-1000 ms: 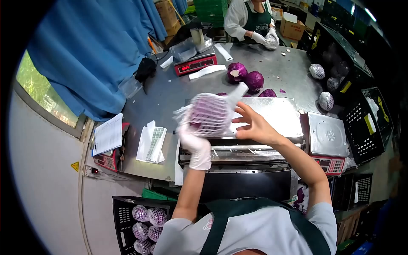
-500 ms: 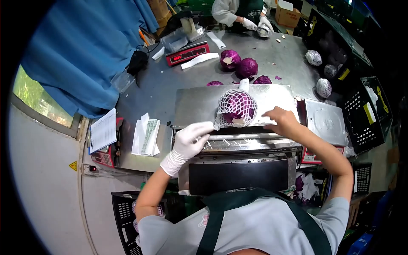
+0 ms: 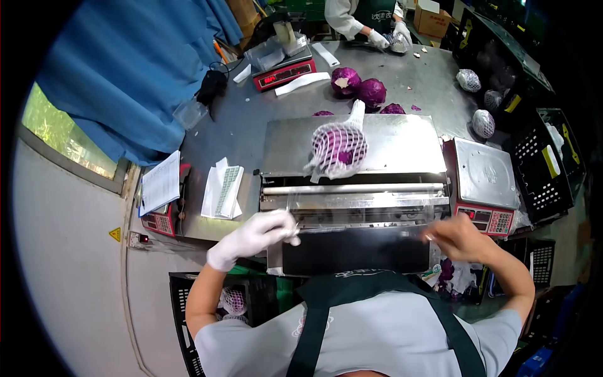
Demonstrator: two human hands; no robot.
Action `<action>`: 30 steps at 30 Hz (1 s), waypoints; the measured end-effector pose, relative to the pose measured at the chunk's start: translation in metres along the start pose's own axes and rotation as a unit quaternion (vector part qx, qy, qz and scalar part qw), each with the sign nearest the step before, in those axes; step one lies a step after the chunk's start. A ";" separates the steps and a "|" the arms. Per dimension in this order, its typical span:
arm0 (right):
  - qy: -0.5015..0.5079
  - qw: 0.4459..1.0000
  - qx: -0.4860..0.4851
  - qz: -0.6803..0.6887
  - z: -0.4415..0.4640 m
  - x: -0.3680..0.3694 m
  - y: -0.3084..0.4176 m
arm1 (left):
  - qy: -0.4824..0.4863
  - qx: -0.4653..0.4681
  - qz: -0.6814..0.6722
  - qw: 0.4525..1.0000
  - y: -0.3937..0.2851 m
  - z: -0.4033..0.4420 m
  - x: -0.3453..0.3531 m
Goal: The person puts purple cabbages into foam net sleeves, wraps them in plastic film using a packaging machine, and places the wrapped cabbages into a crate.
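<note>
A purple cabbage in white foam netting rests on the steel plate of the wrapping machine, the net's end pointing to the back. Between my hands a sheet of clear film is stretched over the machine's front, above the black pad. My gloved left hand pinches the film's left corner. At the right corner, my bare right hand is closed on the film, slightly blurred.
Bare purple cabbages lie behind the machine. Scales stand at the back and right. Netted cabbages lie near black crates. A co-worker's gloved hands hold a wrapped item. Labels lie left.
The netted cabbage was put down on the steel plate and released. Both hands have moved toward my body, taken hold of the film and pulled it forward.
</note>
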State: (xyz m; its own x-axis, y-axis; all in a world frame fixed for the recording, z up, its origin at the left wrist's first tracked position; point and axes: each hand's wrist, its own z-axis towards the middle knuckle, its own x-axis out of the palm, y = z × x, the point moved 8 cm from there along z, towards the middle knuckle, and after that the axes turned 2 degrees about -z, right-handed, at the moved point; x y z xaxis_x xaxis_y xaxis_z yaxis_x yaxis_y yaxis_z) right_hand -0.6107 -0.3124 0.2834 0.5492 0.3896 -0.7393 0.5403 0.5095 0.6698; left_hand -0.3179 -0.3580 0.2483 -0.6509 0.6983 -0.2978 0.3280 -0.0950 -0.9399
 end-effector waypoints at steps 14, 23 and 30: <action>-0.114 0.993 0.009 0.009 0.175 0.035 -0.118 | -0.174 0.078 0.219 0.957 0.045 0.154 -0.053; -0.107 0.986 0.112 0.056 0.117 0.015 -0.071 | -0.237 0.060 0.055 0.968 0.006 0.102 -0.033; 0.146 0.774 0.416 0.455 -0.005 0.165 -0.073 | 0.119 -0.399 -0.190 0.889 0.120 0.024 0.120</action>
State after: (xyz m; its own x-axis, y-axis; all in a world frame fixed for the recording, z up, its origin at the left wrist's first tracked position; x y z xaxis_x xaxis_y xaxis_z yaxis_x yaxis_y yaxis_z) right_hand -0.5624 -0.2814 0.1122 0.8411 0.5160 0.1624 0.3050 -0.7003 0.6455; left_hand -0.3736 -0.3025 0.0958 -0.6864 0.7116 0.1498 0.5585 0.6478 -0.5181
